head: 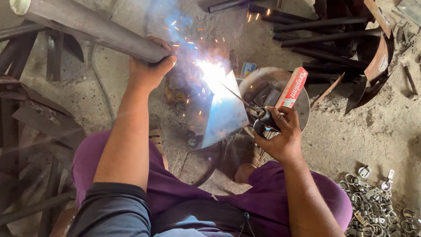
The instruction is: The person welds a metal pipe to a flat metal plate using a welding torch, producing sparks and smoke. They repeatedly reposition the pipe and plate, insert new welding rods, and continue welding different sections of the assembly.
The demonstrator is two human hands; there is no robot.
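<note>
Our left hand (149,66) wraps its fingers tight around the end of a grey steel pipe (87,27) running off to ten o'clock. Our right hand (280,136) is closed around a black electrode holder (262,121), its rod reaching the bright arc (212,72) on a metal plate (221,116). A long red-and-white carton (292,87) leans at one o'clock; a small blue packet (247,68) lies beyond the arc.

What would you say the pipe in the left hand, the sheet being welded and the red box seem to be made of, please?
The pipe looks like bare steel: dull grey, matte, hollow at its end. The sheet looks like bare metal, probably steel: smooth, reflecting the arc glare. The red box seems printed cardboard, with creased edges. The left hand grips the pipe; the right hand holds the electrode holder.
</note>
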